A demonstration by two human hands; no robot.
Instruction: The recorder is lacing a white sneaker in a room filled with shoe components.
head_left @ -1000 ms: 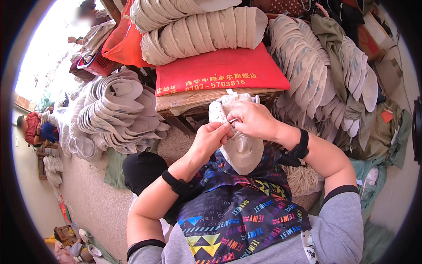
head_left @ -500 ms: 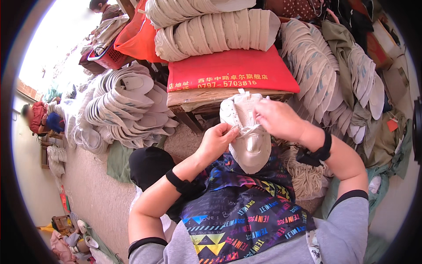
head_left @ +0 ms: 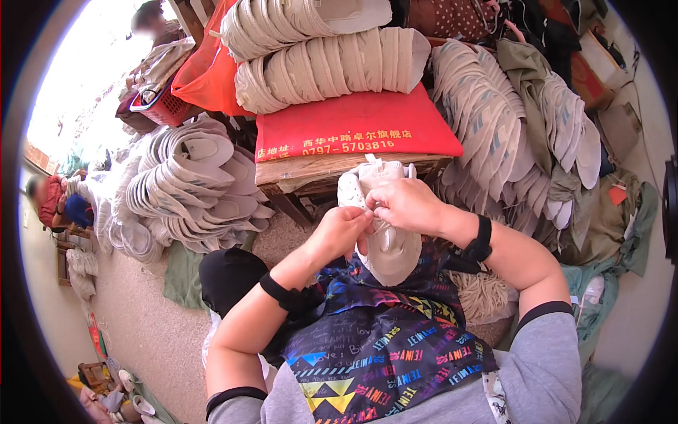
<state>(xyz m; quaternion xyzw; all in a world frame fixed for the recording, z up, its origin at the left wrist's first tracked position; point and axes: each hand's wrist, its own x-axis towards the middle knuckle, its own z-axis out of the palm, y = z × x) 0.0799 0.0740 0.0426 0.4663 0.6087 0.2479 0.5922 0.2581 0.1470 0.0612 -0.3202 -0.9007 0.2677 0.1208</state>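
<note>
A cream shoe upper (head_left: 390, 258) rests over my lap with its toe toward me and its tongue toward the bench. My left hand (head_left: 342, 230) is closed at the left edge of the lacing, thumb and forefinger pinched together. Right beside it, my right hand (head_left: 406, 206) bends over the throat of the upper with its fingers pinched, the tips almost meeting those of the left. A pale shoelace seems to be between the fingers, though the hands hide most of it. Beneath the upper lies my dark patterned apron (head_left: 395, 353).
A wooden bench (head_left: 311, 172) with a red cover (head_left: 353, 127) stands just ahead, bearing rows of nested uppers (head_left: 332, 67). More stacked uppers lie at left (head_left: 180, 187) and right (head_left: 480, 113). A bundle of cream laces (head_left: 484, 295) sits by my right side. Other people are at far left.
My right hand has come left and down from the right side of the upper to meet my left hand at the lacing. The whole view has shifted slightly.
</note>
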